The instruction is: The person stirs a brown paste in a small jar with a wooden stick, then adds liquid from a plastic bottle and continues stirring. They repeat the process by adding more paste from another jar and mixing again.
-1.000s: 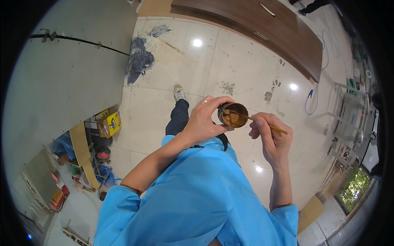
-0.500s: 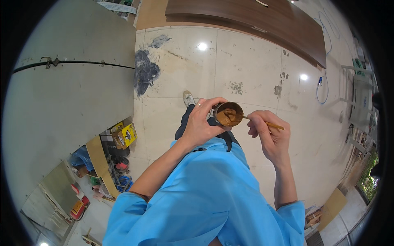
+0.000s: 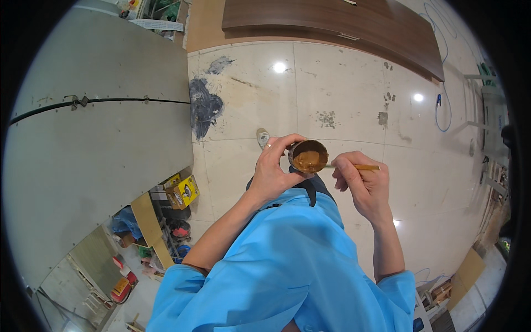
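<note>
Two bare hands meet at frame centre, above pale tiled floor. Left hand: fingers curled and clamped around small round metal cup of thick brown paste, cup just right of hand, tilted toward viewer. Right hand: fingers pinched together on thin wooden stick, stick lying level, tip reaching cup's rim. Blue smock sleeves fill lower frame. Dark wooden panel at top; grey sheet-metal surface at left.
</note>
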A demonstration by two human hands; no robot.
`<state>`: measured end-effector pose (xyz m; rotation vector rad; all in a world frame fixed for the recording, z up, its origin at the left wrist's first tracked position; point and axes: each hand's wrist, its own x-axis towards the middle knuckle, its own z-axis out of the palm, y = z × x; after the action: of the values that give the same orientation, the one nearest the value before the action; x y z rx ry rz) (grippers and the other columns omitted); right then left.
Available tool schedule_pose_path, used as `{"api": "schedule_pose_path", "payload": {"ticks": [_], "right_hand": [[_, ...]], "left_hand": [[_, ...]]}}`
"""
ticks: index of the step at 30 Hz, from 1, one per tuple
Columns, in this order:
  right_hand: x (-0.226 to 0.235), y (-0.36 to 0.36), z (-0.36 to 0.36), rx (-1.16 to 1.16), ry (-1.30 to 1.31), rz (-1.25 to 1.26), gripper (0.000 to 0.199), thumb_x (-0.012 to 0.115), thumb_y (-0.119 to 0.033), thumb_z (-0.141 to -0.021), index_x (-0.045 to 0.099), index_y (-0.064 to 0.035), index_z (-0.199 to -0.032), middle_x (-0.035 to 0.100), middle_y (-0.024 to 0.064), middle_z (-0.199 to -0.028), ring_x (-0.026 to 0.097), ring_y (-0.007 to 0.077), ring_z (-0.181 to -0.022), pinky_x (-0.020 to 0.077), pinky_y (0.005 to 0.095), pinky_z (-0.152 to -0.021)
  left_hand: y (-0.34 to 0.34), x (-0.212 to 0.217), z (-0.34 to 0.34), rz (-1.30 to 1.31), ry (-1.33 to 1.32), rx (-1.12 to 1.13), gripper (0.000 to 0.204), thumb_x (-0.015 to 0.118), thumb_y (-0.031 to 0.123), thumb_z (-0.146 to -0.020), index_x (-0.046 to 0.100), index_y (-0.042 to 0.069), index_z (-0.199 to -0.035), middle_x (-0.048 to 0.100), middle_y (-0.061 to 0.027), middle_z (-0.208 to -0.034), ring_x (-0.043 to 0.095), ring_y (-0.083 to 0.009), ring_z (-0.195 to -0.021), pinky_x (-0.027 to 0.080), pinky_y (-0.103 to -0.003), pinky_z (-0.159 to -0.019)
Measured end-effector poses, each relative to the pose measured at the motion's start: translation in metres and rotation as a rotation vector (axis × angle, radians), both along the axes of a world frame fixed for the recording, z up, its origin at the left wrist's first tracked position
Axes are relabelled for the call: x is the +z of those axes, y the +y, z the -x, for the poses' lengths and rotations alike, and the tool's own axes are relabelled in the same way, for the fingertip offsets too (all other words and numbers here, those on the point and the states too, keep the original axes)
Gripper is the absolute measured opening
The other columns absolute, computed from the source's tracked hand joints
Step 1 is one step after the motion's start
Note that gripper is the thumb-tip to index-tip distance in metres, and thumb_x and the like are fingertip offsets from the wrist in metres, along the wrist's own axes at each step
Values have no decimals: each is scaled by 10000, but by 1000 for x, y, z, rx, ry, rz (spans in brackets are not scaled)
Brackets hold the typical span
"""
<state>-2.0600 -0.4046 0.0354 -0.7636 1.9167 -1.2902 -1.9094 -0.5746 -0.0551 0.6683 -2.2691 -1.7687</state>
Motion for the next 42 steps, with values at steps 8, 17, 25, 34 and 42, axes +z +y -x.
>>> {"api": "schedule_pose_path", "payload": {"ticks": [8, 17, 25, 34, 42], "right_hand": [[-5, 5, -4, -73, -60, 105, 277, 588, -164, -1137, 747, 44, -1046, 710, 89, -829, 685, 123, -673, 549, 259, -590], [-9, 6, -3, -72, -10, 94, 266, 592, -156, -1135, 742, 50, -1058, 705, 83, -819, 684, 121, -671, 548, 259, -585], [-12, 6, -4, -113, -67, 102, 273, 597, -166, -1134, 737, 55, -1056, 706, 80, -809, 680, 118, -655, 555, 255, -579], [-19, 7, -5, -100, -146, 98, 288, 599, -187, -1135, 748, 44, -1047, 716, 86, -835, 679, 113, -669, 544, 251, -593], [-24, 10, -4, -128, -203, 127, 275, 589, -164, -1136, 751, 37, -1045, 715, 83, -830, 673, 110, -662, 531, 253, -583]], "left_hand": [[5, -4, -3, -13, 2, -2, 721, 969, 157, -679, 672, 94, -1332, 733, -40, -1206, 612, -218, -1076, 495, -356, -940], [6, -3, -4, -44, -12, 8, 740, 967, 154, -684, 659, 91, -1354, 731, -52, -1212, 619, -240, -1139, 486, -381, -1024], [6, -2, -6, -25, -21, 6, 739, 967, 160, -680, 664, 89, -1350, 726, -49, -1235, 618, -232, -1130, 491, -374, -1007], [6, -7, -4, 40, 14, -10, 730, 958, 158, -667, 673, 91, -1335, 704, -54, -1257, 608, -234, -1136, 493, -365, -972], [5, -4, -4, 27, -15, -15, 738, 956, 185, -651, 670, 100, -1326, 656, -67, -1269, 600, -236, -1138, 480, -363, -955]]}}
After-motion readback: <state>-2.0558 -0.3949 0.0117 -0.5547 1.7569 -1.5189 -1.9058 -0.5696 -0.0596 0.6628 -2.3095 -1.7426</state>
